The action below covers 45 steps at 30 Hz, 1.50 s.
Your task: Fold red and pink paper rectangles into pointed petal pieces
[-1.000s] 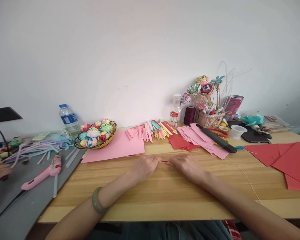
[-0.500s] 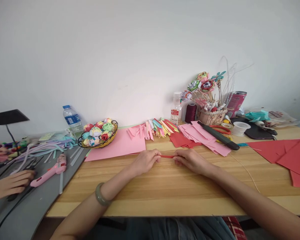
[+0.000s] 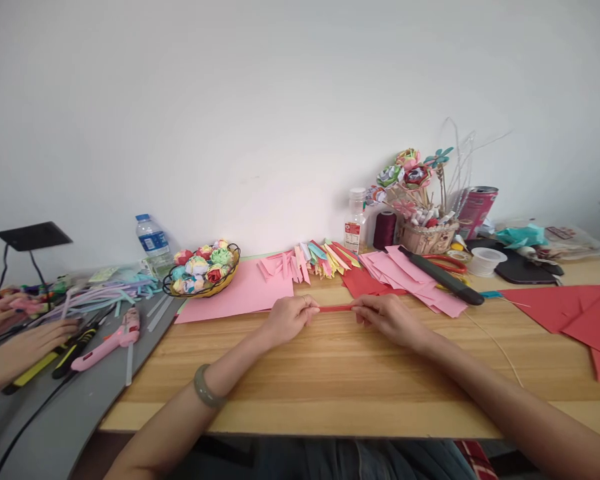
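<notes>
A narrow folded strip of red paper (image 3: 335, 308) stretches between my two hands above the wooden table (image 3: 300, 400). My left hand (image 3: 291, 317) pinches its left end, and my right hand (image 3: 384, 319) pinches the right end. Just behind them lie a large pink sheet (image 3: 230, 297), a row of folded colored paper pieces (image 3: 325, 260), red paper (image 3: 367, 283) and a fan of pink slips (image 3: 413, 277). A dark-handled cutter (image 3: 443, 275) rests on the pink slips.
A basket of paper flowers (image 3: 205, 270), a bottle (image 3: 153, 240), a thread spool (image 3: 385, 230) and a flower pot (image 3: 427, 237) stand along the wall. Red sheets (image 3: 580, 313) lie right. At left, another person's hands are near a pink glue gun (image 3: 105, 347).
The view has shifted slightly, so most things appear farther right. A bit more of the red strip shows between my hands. The other person's near hand has moved, uncovering yellow-and-black tools.
</notes>
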Each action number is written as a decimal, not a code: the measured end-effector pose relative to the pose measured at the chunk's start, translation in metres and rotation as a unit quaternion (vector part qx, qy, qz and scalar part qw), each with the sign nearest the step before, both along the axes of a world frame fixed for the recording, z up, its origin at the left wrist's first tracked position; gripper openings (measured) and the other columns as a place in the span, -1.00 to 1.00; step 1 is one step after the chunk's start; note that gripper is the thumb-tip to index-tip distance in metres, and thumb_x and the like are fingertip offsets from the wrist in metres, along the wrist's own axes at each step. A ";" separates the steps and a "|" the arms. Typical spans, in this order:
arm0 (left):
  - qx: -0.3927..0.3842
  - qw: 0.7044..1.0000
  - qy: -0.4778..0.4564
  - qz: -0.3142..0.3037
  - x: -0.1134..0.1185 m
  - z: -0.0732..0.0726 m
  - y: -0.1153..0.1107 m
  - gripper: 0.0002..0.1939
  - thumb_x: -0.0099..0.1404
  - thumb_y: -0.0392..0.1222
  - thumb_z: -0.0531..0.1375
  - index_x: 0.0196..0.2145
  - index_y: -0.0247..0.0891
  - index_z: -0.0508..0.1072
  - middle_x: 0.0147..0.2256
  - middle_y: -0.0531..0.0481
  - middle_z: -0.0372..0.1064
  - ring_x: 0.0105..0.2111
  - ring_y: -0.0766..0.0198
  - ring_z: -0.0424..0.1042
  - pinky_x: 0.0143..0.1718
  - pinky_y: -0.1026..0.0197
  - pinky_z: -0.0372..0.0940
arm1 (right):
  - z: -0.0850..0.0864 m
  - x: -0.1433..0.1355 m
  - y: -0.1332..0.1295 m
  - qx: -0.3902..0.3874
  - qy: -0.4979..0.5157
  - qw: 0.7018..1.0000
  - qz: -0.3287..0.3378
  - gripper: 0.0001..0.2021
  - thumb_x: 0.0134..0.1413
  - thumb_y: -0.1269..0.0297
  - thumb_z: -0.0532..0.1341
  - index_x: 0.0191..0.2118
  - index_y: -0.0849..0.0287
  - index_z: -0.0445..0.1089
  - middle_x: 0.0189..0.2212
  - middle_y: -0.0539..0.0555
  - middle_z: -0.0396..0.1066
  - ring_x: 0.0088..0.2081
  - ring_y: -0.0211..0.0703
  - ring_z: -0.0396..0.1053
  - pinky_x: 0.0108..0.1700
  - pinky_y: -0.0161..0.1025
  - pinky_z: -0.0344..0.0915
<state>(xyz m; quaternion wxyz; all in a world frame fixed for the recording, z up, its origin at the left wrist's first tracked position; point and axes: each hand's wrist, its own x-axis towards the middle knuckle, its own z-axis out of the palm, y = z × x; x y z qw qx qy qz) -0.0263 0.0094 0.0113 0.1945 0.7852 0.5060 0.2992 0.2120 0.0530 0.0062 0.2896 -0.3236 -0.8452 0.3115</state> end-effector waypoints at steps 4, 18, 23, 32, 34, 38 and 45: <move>0.013 0.999 -0.026 0.023 -0.001 0.002 0.000 -0.83 0.20 -0.22 0.14 -0.50 -0.25 0.46 -0.46 0.03 0.43 -0.42 0.29 0.38 -0.35 0.31 0.24 | -0.003 -0.002 0.005 -0.049 0.025 0.998 -0.019 -0.63 0.09 -0.02 0.07 -0.42 0.20 0.38 -0.55 0.06 0.42 -0.51 -0.18 0.37 -0.42 -0.24 0.29; 0.077 0.986 -0.034 0.145 -0.034 0.014 0.021 -0.80 0.25 -0.25 0.07 -0.34 -0.29 0.50 -0.42 0.01 0.48 -0.39 0.25 0.45 -0.30 0.26 0.30 | -0.009 0.008 0.028 -0.002 0.081 0.989 -0.124 -0.58 0.14 0.02 -0.04 -0.18 0.26 0.37 -0.40 0.12 0.46 -0.40 -0.14 0.40 -0.33 -0.18 0.35; 0.126 0.966 -0.004 0.224 -0.033 0.023 0.065 -0.73 0.31 -0.21 0.03 -0.10 -0.27 0.44 -0.20 -0.09 0.47 -0.11 0.10 0.39 -0.08 0.13 0.23 | -0.018 0.007 0.035 0.078 0.018 0.980 -0.183 -0.73 0.11 0.23 0.02 -0.16 0.19 0.38 -0.34 0.10 0.49 -0.34 -0.12 0.42 -0.28 -0.17 0.34; 0.095 0.987 0.075 0.108 -0.023 0.009 0.070 -0.73 0.33 -0.22 0.01 -0.20 -0.23 0.50 -0.13 -0.03 0.45 -0.11 0.19 0.40 -0.09 0.20 0.26 | -0.007 -0.001 0.022 0.239 -0.200 0.927 -0.208 -0.68 0.05 0.21 0.16 -0.08 0.25 0.34 -0.10 0.27 0.40 -0.02 0.08 0.29 -0.01 -0.02 0.21; 0.083 0.989 0.102 0.063 -0.023 0.006 0.052 -0.73 0.33 -0.21 0.01 -0.25 -0.20 0.52 -0.22 0.00 0.49 -0.20 0.21 0.44 -0.17 0.21 0.31 | -0.006 -0.009 0.022 0.259 -0.249 0.910 -0.206 -0.69 0.05 0.17 0.19 -0.16 0.31 0.37 -0.18 0.30 0.42 -0.07 0.10 0.32 -0.04 -0.01 0.23; 0.079 0.983 0.153 -0.071 -0.013 0.002 0.019 -0.77 0.33 -0.22 0.05 -0.21 -0.21 0.51 -0.19 0.03 0.49 -0.18 0.27 0.43 -0.10 0.27 0.28 | -0.005 -0.015 0.025 0.280 -0.333 0.881 -0.188 -0.76 0.15 0.17 0.14 -0.28 0.28 0.37 -0.32 0.11 0.42 -0.27 -0.15 0.38 -0.18 -0.10 0.31; 0.147 0.950 0.201 -0.191 0.009 0.002 -0.005 -0.71 0.38 -0.24 -0.04 -0.16 -0.29 0.47 -0.18 -0.05 0.47 -0.17 0.24 0.42 -0.10 0.21 0.29 | 0.008 0.005 0.013 0.333 -0.365 0.855 -0.160 -0.83 0.06 0.57 0.09 -0.25 0.33 0.39 -0.48 0.15 0.44 -0.40 -0.10 0.40 -0.43 -0.25 0.25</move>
